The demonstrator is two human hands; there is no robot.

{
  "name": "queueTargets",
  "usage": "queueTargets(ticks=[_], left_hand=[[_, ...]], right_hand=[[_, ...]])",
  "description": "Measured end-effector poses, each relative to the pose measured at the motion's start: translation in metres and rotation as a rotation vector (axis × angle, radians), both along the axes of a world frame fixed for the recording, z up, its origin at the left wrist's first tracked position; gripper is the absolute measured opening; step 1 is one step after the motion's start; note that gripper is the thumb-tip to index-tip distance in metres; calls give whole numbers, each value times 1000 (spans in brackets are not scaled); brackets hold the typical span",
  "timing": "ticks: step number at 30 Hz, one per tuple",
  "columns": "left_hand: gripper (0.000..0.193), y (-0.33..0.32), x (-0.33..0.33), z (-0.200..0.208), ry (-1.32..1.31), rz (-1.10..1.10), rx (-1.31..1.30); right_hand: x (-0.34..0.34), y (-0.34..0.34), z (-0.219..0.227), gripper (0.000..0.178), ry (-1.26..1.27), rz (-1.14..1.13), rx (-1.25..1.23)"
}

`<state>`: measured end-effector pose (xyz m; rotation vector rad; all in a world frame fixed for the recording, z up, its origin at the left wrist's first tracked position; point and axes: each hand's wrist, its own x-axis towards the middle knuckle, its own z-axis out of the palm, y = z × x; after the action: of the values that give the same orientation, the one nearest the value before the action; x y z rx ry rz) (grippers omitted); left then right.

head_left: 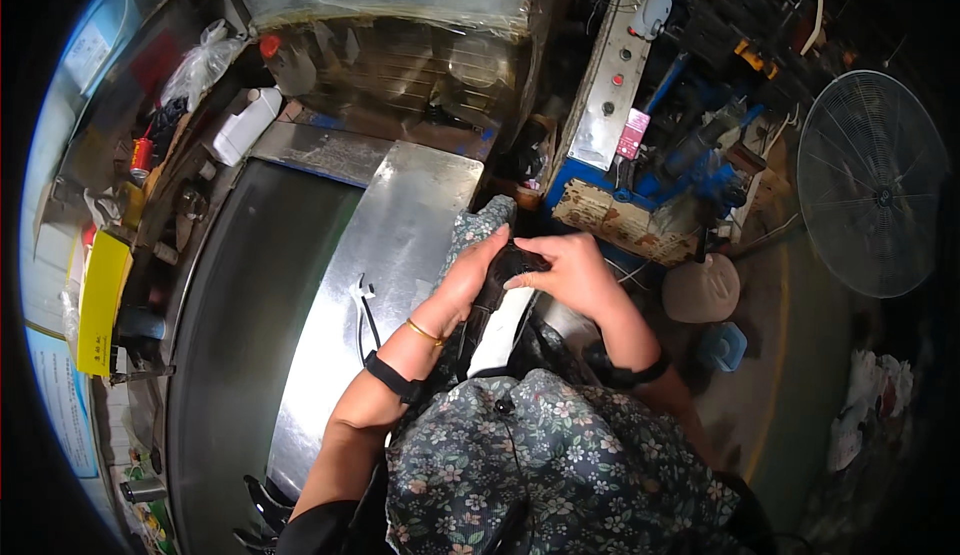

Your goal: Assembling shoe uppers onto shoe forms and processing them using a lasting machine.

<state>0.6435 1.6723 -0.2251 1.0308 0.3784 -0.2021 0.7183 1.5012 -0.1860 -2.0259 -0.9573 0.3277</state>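
Both my hands meet in front of my flowered apron point(560, 455), around a dark, glossy, rounded piece that looks like a shoe point(508, 273). My left hand point(472, 273) grips its left side, with the fingers partly hidden. From the right, my right hand point(570, 273) pinches it between thumb and fingers near the top. A white strip point(503, 333) runs below the dark piece toward my lap; I cannot tell whether it belongs to it. Left of my forearm, a slim tool with a silver head and dark handle point(367, 305) lies on the metal tabletop point(345, 355).
A dark conveyor belt point(260, 285) curves along my left, with glossy black items point(265, 505) at its near end. Ahead right stands a blue machine with a button panel point(610, 85). A large fan point(880, 190) and a plastic jug point(702, 288) are at right.
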Motion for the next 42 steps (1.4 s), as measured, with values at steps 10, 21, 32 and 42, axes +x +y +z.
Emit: queueTargets(ticks=[10, 21, 32, 42], left_hand=[[42, 26, -20, -46, -373, 201, 1080], [47, 41, -22, -74, -184, 184, 551], [46, 49, -20, -75, -141, 107, 294], [57, 65, -18, -79, -19, -36, 307]], right_hand=[[-60, 56, -84, 56, 491, -218, 450], [-48, 39, -118, 56, 1504, -193, 519], [-55, 59, -135, 70, 942, -328, -63], [-60, 50, -113, 45, -48, 1, -456]])
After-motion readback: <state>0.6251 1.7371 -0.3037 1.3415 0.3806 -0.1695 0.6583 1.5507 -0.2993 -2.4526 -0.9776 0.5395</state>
